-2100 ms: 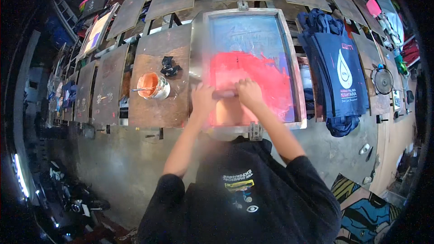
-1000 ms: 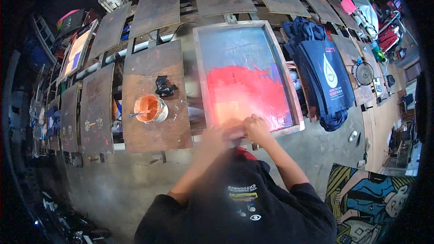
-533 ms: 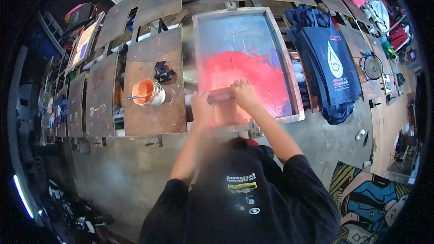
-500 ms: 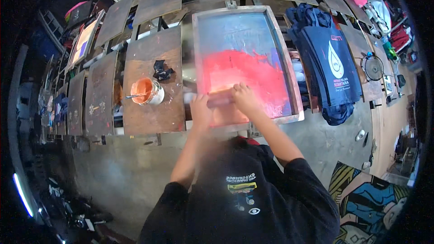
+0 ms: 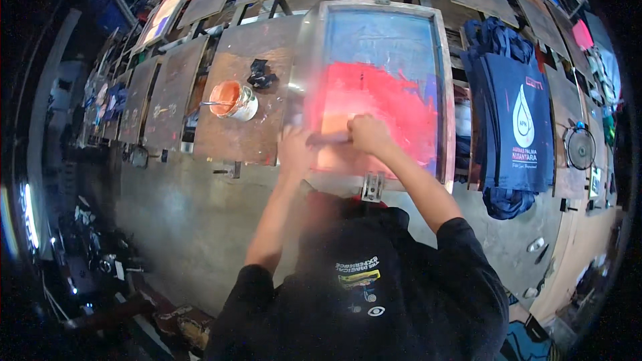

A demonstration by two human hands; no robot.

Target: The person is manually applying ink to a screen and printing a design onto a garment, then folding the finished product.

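Observation:
A screen-printing frame [image 5: 446,87] lies in front of me, its blue mesh [image 5: 381,33] coated with red ink [image 5: 384,93] over the middle and near part. My right hand [image 5: 370,135] is closed round the right part of a squeegee [image 5: 331,139], over the near half of the mesh. At the squeegee's left end, close to the frame's left side, is my left hand [image 5: 296,150], closed on it though partly smeared by haze. The squeegee's lower edge is hidden. A metal clamp [image 5: 372,187] sits at the frame's near edge.
On the wooden board [image 5: 261,140] to the left stand a tub of orange-red ink [image 5: 234,101] with a stick in it and a crumpled black wad [image 5: 261,74]. Navy tote bags [image 5: 511,120] lie stacked at right. Further boards [image 5: 175,93] line the rack.
The whole view has shifted, so the frame and tub appear further right. Both hands still grip the squeegee, which stays over the near part of the mesh.

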